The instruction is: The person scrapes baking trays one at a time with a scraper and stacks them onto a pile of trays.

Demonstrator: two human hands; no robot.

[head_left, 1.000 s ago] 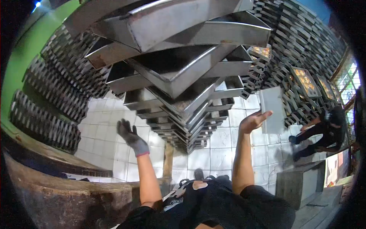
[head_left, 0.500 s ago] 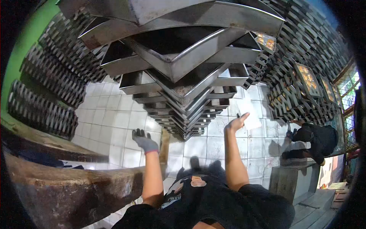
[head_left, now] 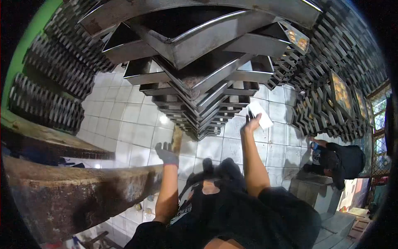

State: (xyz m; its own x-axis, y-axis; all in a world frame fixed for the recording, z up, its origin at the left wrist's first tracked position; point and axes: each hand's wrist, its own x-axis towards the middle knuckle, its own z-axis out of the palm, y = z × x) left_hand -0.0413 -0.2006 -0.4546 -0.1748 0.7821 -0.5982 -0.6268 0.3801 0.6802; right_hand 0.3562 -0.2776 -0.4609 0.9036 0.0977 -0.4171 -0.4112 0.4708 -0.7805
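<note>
My left hand (head_left: 168, 154) wears a grey glove and hangs with its fingers apart, holding nothing, left of the foot of a tall stack of metal trays (head_left: 198, 79). On the other side of the stack, my right hand (head_left: 252, 123) is closed around a white sheet of paper (head_left: 263, 116). A thin dark pen-like object (head_left: 250, 113) sticks up from the same hand. Neither hand touches the trays, which are piled crosswise with their corners toward me.
More stacked trays stand at the left (head_left: 45, 101) and the right (head_left: 319, 118). Some trays at right hold golden food (head_left: 340, 93). A person in black (head_left: 346, 162) bends at the right beside a tiled block (head_left: 311, 189). A thick worn ledge (head_left: 83, 193) runs along my left.
The tray stack sits higher in view. My left hand has shifted slightly right, and the paper in my right hand has tilted. The person at the right has moved an arm.
</note>
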